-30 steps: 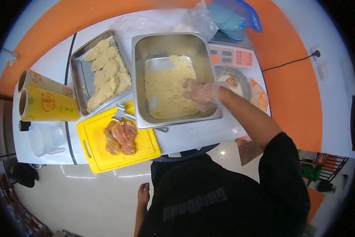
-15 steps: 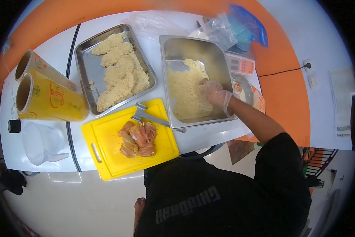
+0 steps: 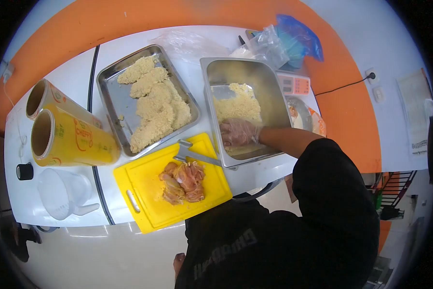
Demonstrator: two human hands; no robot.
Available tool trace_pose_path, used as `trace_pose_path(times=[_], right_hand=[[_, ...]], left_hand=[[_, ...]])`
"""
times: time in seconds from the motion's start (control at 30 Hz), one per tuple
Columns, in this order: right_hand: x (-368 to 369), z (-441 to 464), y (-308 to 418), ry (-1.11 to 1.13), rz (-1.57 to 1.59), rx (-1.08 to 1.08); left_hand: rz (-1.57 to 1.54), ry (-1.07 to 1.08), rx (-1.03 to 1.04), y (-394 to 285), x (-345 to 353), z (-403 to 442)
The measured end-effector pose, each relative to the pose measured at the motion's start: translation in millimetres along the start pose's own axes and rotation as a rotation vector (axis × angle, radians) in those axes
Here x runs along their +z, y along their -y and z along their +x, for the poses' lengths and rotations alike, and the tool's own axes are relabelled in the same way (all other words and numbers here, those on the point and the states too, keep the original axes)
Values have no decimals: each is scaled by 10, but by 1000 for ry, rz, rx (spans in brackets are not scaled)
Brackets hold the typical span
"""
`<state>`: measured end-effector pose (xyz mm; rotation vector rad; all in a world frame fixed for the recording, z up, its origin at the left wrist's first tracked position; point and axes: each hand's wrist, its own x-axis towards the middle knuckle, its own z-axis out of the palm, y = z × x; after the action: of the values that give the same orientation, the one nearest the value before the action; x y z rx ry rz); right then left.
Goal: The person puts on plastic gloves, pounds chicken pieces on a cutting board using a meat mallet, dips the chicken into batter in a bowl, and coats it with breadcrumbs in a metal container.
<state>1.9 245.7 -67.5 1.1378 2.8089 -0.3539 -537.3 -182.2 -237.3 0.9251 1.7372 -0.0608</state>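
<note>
My right hand [image 3: 238, 132], in a clear plastic glove, is down in the deep steel pan [image 3: 274, 103], against the pale crumbs [image 3: 240, 106]. Its fingers press into the crumbs near the pan's left wall; what they hold, if anything, is hidden. Low in the view, my left hand [image 3: 179, 262] hangs beside my body, bare, its fingers mostly out of sight. Left of the pan, a steel tray [image 3: 113, 98] bears several crumb-coated pieces [image 3: 158, 106]. Raw meat [image 3: 183, 182] lies on a yellow cutting board [image 3: 149, 212], with a metal mallet [image 3: 197, 155] by it.
Two film rolls [image 3: 76, 137], a clear plastic jug [image 3: 64, 192] and a black lid [image 3: 25, 171] stand at the left. Right of the pan are an orange scale [image 3: 301, 85] and a bowl [image 3: 301, 115]. Plastic bags [image 3: 298, 41] lie behind.
My right hand has moved from the pan's right side to its lower left, lower into the crumbs. The camera view has shifted, so the table's things sit further right than at first.
</note>
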Motion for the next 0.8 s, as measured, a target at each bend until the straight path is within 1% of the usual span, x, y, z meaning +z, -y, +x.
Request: trace_pose_path(times=[0.07, 0.13, 0.2, 0.23, 0.3, 0.33, 0.4, 0.43, 0.5, 0.53, 0.57, 0.6, 0.63, 0.67, 0.7, 0.8], right_hand=[[133, 68, -52, -21, 59, 132], [145, 71, -111, 16, 50, 249], [-279, 94, 37, 114, -18, 353], [-190, 76, -59, 5, 62, 390], [6, -6, -399, -212, 223, 461], [-48, -34, -481, -278, 169, 520], [-189, -83, -578, -412, 57, 643], [-225, -88, -602, -468, 109, 721], [-277, -111, -630, -582, 214, 876], [-267, -123, -622, -526, 142, 903], [-225, -122, -606, -470, 70, 929], [-182, -110, -593, -413, -1, 956], [-136, -78, -599, -396, 26, 931], [-100, -19, -593, -377, 54, 904], [-62, 31, -585, -357, 82, 877], [-181, 161, -345, -473, 217, 707]], left_hand=[[-34, 21, -40, 33, -8, -70], [-69, 10, -66, 24, 33, -127], [82, 81, -22, -230, -60, -152], [159, 117, -3, -360, -125, -195], [-24, 54, 12, -364, -121, -258], [-115, 22, 24, -352, -114, -251], [-69, 29, 42, -295, -118, -179], [-47, 31, 55, -337, -146, -158], [-42, 34, -8, -430, -171, -142], [-39, 34, -39, -498, -188, -139], [-373, 58, -82, -376, -94, -45], [-439, 59, -83, -232, -45, 27], [-410, 57, -69, -246, -42, 44], [-214, 48, -18, -296, -86, 34], [-138, 47, 4, -345, -123, 21], [-73, 48, 26, -423, -162, 15]])
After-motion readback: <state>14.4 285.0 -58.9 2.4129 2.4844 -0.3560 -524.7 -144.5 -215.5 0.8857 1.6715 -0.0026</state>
